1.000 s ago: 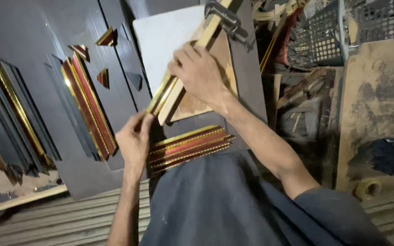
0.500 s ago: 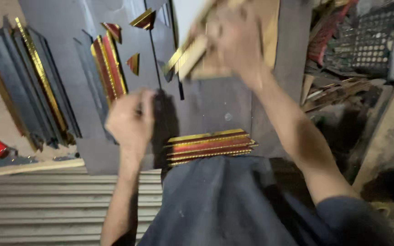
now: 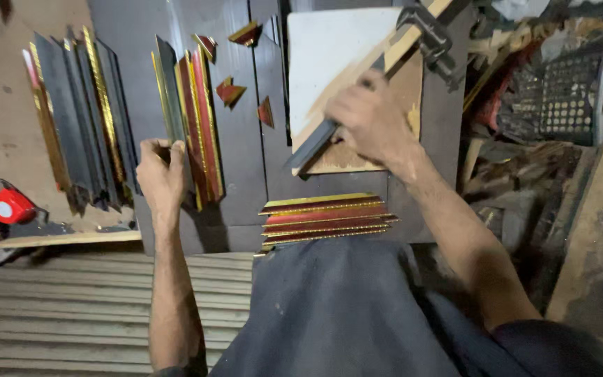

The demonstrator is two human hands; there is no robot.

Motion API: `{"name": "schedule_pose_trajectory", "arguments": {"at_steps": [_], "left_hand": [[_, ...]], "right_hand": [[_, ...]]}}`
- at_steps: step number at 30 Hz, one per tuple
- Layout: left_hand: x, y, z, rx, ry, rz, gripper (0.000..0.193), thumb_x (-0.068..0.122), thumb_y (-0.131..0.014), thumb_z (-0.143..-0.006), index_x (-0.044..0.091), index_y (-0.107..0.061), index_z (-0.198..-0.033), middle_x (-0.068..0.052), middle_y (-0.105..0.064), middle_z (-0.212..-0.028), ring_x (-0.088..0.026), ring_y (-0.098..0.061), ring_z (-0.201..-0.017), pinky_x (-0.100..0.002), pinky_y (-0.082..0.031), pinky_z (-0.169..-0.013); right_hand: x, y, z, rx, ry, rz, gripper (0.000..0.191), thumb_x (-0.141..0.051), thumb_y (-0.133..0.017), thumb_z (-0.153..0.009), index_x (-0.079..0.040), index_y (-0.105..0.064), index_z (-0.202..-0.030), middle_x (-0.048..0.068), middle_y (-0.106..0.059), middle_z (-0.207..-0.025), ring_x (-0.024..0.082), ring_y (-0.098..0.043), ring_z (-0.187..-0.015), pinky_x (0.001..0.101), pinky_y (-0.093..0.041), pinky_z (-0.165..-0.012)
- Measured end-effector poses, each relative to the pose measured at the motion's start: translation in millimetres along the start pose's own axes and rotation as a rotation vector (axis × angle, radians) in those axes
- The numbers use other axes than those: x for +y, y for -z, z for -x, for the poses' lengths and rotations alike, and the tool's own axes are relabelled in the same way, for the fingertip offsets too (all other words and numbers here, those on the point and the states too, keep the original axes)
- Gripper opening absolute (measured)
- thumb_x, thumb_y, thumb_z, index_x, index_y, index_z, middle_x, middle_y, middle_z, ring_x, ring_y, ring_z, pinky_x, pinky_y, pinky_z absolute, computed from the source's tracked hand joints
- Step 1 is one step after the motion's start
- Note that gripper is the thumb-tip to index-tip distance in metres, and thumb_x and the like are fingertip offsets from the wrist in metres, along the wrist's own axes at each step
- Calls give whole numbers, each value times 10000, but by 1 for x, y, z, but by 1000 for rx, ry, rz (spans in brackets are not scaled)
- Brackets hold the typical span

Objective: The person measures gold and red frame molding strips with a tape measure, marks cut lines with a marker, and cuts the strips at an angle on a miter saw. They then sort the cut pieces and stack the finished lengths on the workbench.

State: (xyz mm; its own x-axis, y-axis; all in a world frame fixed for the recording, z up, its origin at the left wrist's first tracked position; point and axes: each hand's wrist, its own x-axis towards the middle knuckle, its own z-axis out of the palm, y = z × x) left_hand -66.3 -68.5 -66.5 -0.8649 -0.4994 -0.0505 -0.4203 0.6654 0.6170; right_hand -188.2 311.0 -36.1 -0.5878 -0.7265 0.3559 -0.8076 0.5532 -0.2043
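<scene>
My left hand is closed around the lower end of a dark, gold-edged moulding strip. That strip belongs to a pile of red and gold strips lying on the dark work board. My right hand grips a dark moulding strip that lies slanted along a wooden guide rail over a white panel. A black clamp holds the rail. Below my right hand lies a neat stack of short red and gold mouldings.
Several long dark and gold strips lie at the left. Small triangular offcuts are scattered on the board. A red tape measure sits at the far left edge. Plastic crates and scrap wood crowd the right. Dark cloth covers my lap.
My left hand moved left from beside the short stack to the pile of red and gold strips and closed on one. My right hand now holds a dark strip on the rail.
</scene>
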Motion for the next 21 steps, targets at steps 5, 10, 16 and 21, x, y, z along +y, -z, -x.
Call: {"name": "schedule_pose_trajectory", "arguments": {"at_steps": [5, 10, 16, 21], "left_hand": [[-4, 7, 10, 106, -82, 173, 242, 207, -578, -1129, -15, -552, -1222, -213, -712, -942, -307, -693, -839, -407, -525, -761], [52, 12, 50, -22, 123, 87, 380, 230, -513, -1127, 24, -392, -1424, -215, -666, -761, -340, -630, -646, -438, -464, -648], [127, -33, 96, -237, -618, 60, 293, 108, -648, -1015, 31, -624, -1297, -196, -702, -956, -371, -686, -870, -462, -541, -763], [120, -46, 87, -164, -467, 115, 288, 145, -699, -1027, 16, -683, -1284, -183, -745, -1018, -319, -725, -866, -398, -563, -746]], "right_hand": [[-64, -4, 48, -33, -41, -289, 239, -54, -707, -919, -207, -809, -1071, -56, -768, -952, 143, -646, -893, 348, -462, -818], [-104, 7, 62, 36, 25, -51, 314, -364, -781, -916, -196, -779, -1181, -32, -633, -1249, 188, -530, -1159, 391, -407, -921], [-62, -6, 2, 313, 87, 205, 66, -345, -726, -1061, -297, -695, -1093, -67, -503, -1354, 201, -377, -1319, 432, -264, -1070], [-9, -25, -3, -143, -164, 324, 121, -232, -664, -1003, -180, -712, -1101, 51, -579, -1326, 239, -473, -1264, 422, -382, -1035]]}}
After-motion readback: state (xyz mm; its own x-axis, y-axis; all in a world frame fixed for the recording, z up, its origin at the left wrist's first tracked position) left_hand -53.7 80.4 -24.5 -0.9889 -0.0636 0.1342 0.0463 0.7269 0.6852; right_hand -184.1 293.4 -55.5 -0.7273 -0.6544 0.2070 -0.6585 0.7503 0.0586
